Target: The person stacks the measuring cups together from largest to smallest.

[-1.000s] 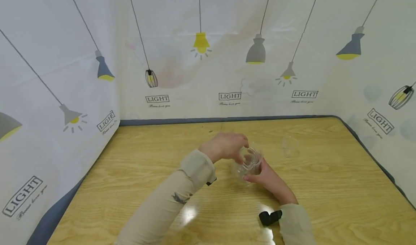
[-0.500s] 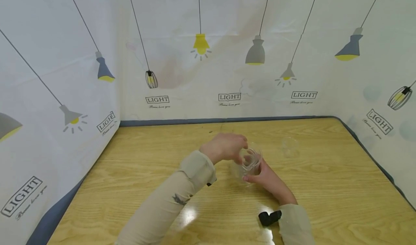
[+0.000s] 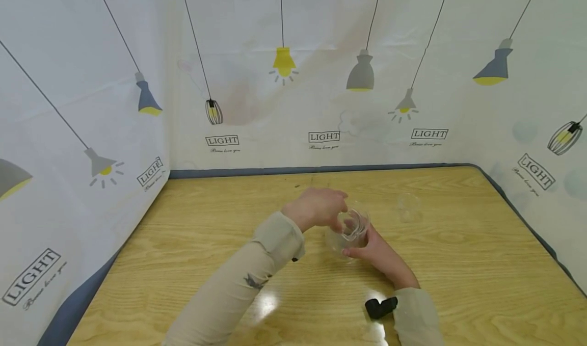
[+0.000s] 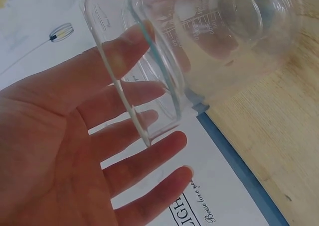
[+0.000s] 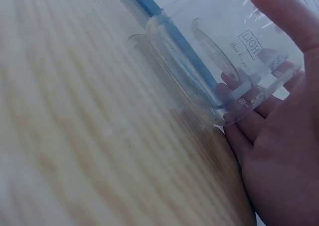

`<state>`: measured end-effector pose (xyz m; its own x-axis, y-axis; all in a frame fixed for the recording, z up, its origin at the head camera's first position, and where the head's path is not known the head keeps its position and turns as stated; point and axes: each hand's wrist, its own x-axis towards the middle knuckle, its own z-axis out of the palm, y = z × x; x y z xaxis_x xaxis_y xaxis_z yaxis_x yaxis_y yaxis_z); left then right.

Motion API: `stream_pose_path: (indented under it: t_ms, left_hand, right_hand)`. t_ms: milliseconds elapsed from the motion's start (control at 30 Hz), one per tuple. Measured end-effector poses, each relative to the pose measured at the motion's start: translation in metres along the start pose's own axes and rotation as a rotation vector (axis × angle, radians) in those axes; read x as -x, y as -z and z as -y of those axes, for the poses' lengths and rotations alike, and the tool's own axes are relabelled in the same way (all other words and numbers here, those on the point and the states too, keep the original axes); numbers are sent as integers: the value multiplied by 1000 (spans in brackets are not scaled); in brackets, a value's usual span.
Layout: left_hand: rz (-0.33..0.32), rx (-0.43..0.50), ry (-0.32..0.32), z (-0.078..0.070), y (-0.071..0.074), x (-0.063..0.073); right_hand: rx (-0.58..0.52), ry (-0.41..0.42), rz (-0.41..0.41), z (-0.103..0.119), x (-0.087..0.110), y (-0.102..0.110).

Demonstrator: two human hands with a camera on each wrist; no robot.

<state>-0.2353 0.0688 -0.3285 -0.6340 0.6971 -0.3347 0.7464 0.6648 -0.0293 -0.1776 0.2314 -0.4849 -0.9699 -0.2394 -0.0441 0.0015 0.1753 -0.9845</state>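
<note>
A large clear beaker [image 3: 338,245] with printed measuring marks stands on the table, tilting not clearly readable. My right hand [image 3: 378,254] holds it round its side, fingers behind and thumb in front; the right wrist view shows this hand [image 5: 284,161] close to the beaker's base. Nested in its mouth is a smaller clear beaker [image 4: 114,42]. My left hand [image 3: 318,207] grips near the rims from the upper left; in the left wrist view its thumb and index finger pinch at the smaller beaker's wall, while the other fingers spread loosely. Transparent walls overlap, so exact contact is hard to see.
Another small clear beaker [image 3: 409,207] stands to the right, farther back on the wooden table [image 3: 220,208]. Lamp-printed cloth walls [image 3: 257,106] enclose the back and both sides. A black wrist camera [image 3: 380,308] sits at the right cuff.
My left fingers have shifted very slightly left at the rims. The rings seen within the large beaker look slightly altered. My right hand stays in place.
</note>
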Motion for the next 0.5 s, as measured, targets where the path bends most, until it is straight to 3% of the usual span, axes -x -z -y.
stream_pose_path:
  t_ms: [500]
  left_hand:
    - [-22, 8, -9, -2, -3, 0]
  right_hand:
    - [21, 10, 8, 1, 1, 0]
